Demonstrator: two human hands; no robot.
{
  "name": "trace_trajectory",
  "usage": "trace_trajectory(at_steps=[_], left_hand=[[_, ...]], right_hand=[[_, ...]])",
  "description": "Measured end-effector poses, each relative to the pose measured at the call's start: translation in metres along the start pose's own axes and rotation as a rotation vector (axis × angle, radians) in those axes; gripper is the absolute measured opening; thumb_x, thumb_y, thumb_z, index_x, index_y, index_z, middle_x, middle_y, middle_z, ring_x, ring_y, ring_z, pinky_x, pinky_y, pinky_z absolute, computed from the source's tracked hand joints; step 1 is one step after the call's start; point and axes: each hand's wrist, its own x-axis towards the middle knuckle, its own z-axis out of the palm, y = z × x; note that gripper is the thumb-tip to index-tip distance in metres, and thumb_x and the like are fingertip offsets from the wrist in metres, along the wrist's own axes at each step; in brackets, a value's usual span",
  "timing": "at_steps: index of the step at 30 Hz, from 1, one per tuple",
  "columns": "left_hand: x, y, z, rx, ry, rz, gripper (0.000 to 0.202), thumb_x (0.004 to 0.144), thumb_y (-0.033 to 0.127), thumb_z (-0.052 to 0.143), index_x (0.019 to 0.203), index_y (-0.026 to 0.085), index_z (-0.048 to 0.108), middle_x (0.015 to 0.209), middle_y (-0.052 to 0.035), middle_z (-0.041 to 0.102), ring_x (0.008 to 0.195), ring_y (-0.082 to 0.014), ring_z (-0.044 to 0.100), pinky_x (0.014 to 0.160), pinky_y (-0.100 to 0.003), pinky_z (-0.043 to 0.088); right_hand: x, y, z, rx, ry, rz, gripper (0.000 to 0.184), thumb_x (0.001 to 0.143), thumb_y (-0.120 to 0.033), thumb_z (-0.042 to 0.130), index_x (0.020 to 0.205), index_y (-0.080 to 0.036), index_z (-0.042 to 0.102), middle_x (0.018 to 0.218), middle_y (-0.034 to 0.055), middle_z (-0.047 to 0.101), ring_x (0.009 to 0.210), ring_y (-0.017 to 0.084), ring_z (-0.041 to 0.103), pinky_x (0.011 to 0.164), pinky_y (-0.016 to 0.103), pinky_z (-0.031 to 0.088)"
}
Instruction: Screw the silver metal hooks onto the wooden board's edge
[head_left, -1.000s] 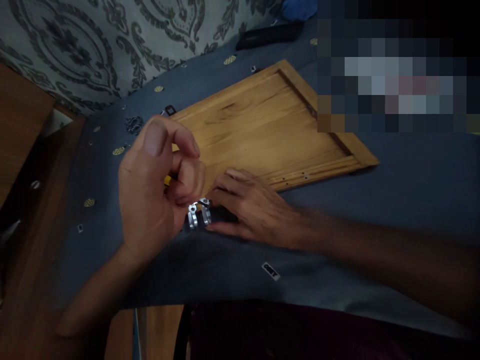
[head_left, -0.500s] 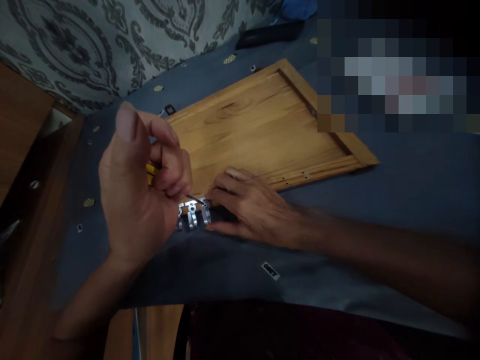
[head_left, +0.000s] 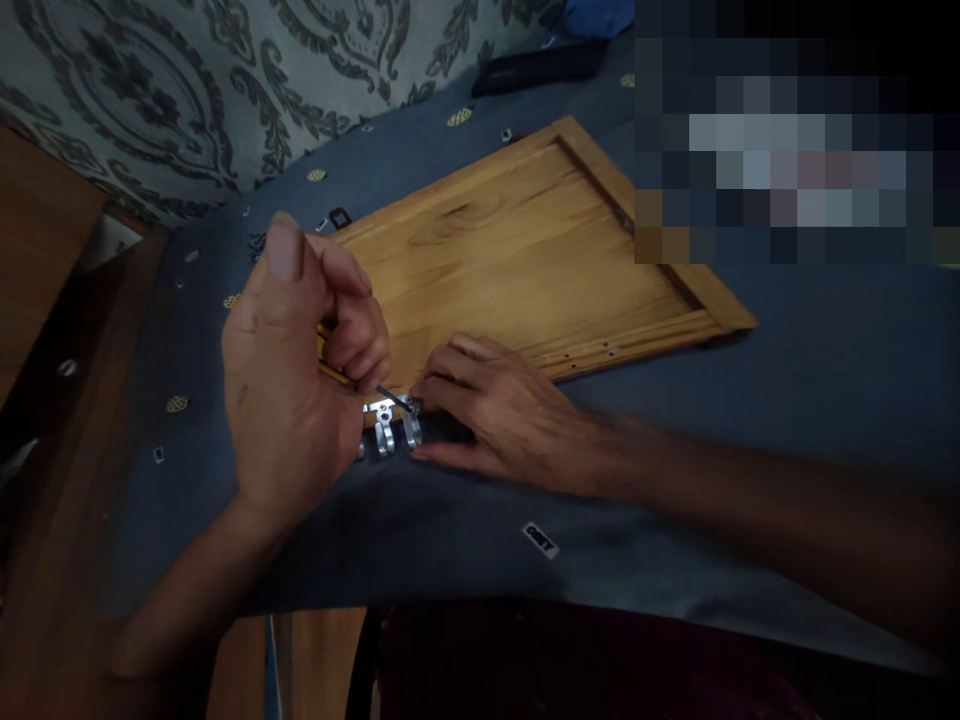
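L hand [head_left: 300, 370] shifted slightly twd R hand [head_left: 495, 415], gripping driver [head_left: 336, 374]; R at hooks [head_left: 384, 428], betw. hands, pinch unclear. I'd guess hooks stiff, light, slick; hold by ends.

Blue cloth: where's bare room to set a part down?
Free: blue cloth between wooden panel and right forearm; also the panel's recessed face. Crowded: around the metal hooks, by left hand, screwdriver and right hand.
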Motion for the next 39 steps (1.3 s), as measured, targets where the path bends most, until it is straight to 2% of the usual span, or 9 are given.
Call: trace_trajectory(at_steps=[6, 11, 16, 18, 22, 28, 32, 39], left_hand=[[-0.0043, 0.0005, 0.0007, -0.016, 0.031, 0.005, 0.041, 0.099, 0.045, 0.064, 0.067, 0.020, 0.060, 0.053, 0.0049, 0.030, 0.046, -0.0092, 0.024, 0.040, -0.021, 0.024], [-0.0050, -0.0013, -0.0005, -0.015, 0.039, 0.049, 0.043, 0.094, 0.048, 0.071, 0.065, 0.019, 0.058, 0.054, 0.0049, 0.030, 0.046, -0.0091, 0.028, 0.040, -0.021, 0.027], [-0.0073, -0.0015, -0.0012, -0.003, 0.025, 0.041, 0.045, 0.104, 0.041, 0.057, 0.064, 0.019, 0.058, 0.053, 0.0043, 0.030, 0.046, -0.0092, 0.027, 0.041, -0.020, 0.028], [-0.0087, -0.0022, -0.0016, -0.007, 0.000, 0.063, 0.045, 0.102, 0.043, 0.060, 0.064, 0.019, 0.059, 0.052, 0.0048, 0.029, 0.044, -0.0085, 0.028, 0.041, -0.020, 0.028], [-0.0100, -0.0022, -0.0007, -0.035, -0.016, 0.061, 0.039, 0.088, 0.044, 0.079, 0.064, 0.019, 0.061, 0.051, 0.0069, 0.029, 0.041, -0.0068, 0.024, 0.038, -0.021, 0.022], [-0.0095, 0.0029, 0.0059, -0.013, 0.035, 0.015, 0.045, 0.094, 0.039, 0.073, 0.058, 0.018, 0.056, 0.048, 0.0075, 0.025, 0.040, -0.0064, 0.019, 0.038, -0.022, 0.019], [-0.0088, 0.0036, 0.0075, 0.006, 0.009, 0.005, 0.049, 0.091, 0.041, 0.074, 0.053, 0.018, 0.055, 0.044, 0.0083, 0.020, 0.037, -0.0056, 0.018, 0.036, -0.022, 0.014], [-0.0024, 0.0010, 0.0038, -0.004, -0.120, -0.007, 0.058, 0.091, 0.054, 0.073, 0.050, 0.018, 0.052, 0.041, 0.0085, 0.015, 0.033, -0.0042, 0.013, 0.032, -0.021, 0.015]], right_hand=[[0.0002, 0.0015, 0.0017, -0.009, 0.007, -0.010, 0.043, 0.093, -0.051, 0.069, 0.102, -0.009, 0.072, 0.098, 0.0129, 0.063, 0.087, 0.025, 0.054, 0.081, 0.041, 0.047], [0.0003, 0.0016, 0.0024, -0.005, 0.013, -0.015, 0.043, 0.093, -0.050, 0.069, 0.102, -0.008, 0.072, 0.098, 0.0134, 0.063, 0.088, 0.026, 0.054, 0.082, 0.042, 0.047], [-0.0001, 0.0013, 0.0017, -0.010, 0.014, -0.015, 0.043, 0.095, -0.052, 0.067, 0.102, -0.010, 0.071, 0.098, 0.0124, 0.062, 0.087, 0.025, 0.053, 0.082, 0.041, 0.047], [-0.0001, 0.0011, 0.0014, -0.017, 0.011, -0.015, 0.043, 0.094, -0.052, 0.067, 0.101, -0.010, 0.071, 0.098, 0.0124, 0.062, 0.086, 0.025, 0.052, 0.082, 0.041, 0.046], [-0.0003, 0.0014, 0.0020, -0.026, 0.013, -0.022, 0.043, 0.094, -0.053, 0.066, 0.099, -0.011, 0.070, 0.096, 0.0115, 0.061, 0.086, 0.025, 0.052, 0.082, 0.040, 0.045], [-0.0009, 0.0029, 0.0034, -0.045, 0.019, -0.030, 0.047, 0.098, -0.057, 0.059, 0.101, -0.011, 0.070, 0.097, 0.0116, 0.061, 0.085, 0.024, 0.049, 0.080, 0.040, 0.043], [-0.0014, 0.0034, 0.0036, -0.029, 0.016, -0.028, 0.048, 0.097, -0.058, 0.059, 0.102, -0.011, 0.070, 0.098, 0.0112, 0.060, 0.085, 0.024, 0.049, 0.079, 0.039, 0.043], [-0.0013, 0.0036, 0.0041, -0.037, 0.023, -0.033, 0.046, 0.097, -0.054, 0.062, 0.104, -0.010, 0.071, 0.096, 0.0112, 0.060, 0.085, 0.025, 0.049, 0.082, 0.041, 0.045]])
